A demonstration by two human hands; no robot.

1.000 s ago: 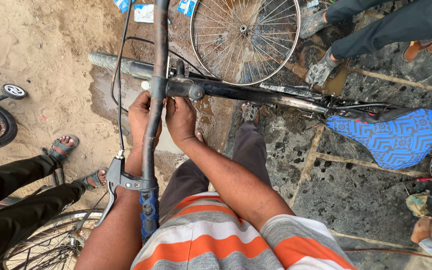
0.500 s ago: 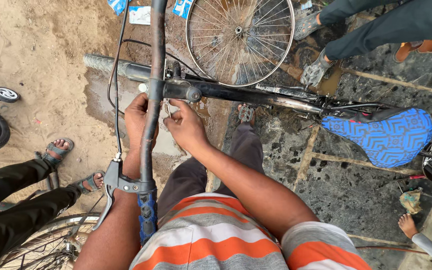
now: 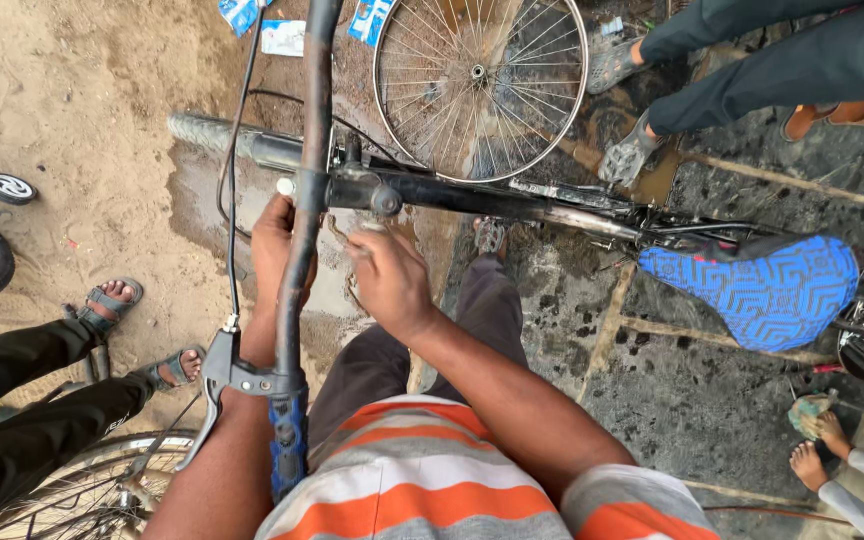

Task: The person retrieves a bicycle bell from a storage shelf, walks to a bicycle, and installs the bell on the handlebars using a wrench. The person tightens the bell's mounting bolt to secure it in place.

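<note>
Head-camera view showed a person's left hand [image 3: 274, 245] clasped around the bicycle handlebar [image 3: 302, 240] near its stem [image 3: 352, 185] while the right hand [image 3: 390, 280] pinched something small beside it, the work there apparently unfinished, the loose spoked wheel [image 3: 480, 85] lying beyond.

Bicycle handlebar [image 3: 302, 220] running down centre of view, blue grip [image 3: 288, 445] and brake lever [image 3: 214, 385] at near end. Left hand [image 3: 274, 245] cupped under bar below stem [image 3: 352, 185]. Right hand [image 3: 390, 280] just beside it, fingers pinched. Bare spoked wheel [image 3: 480, 85] beyond frame. Blue patterned saddle [image 3: 752, 290] at right.
</note>
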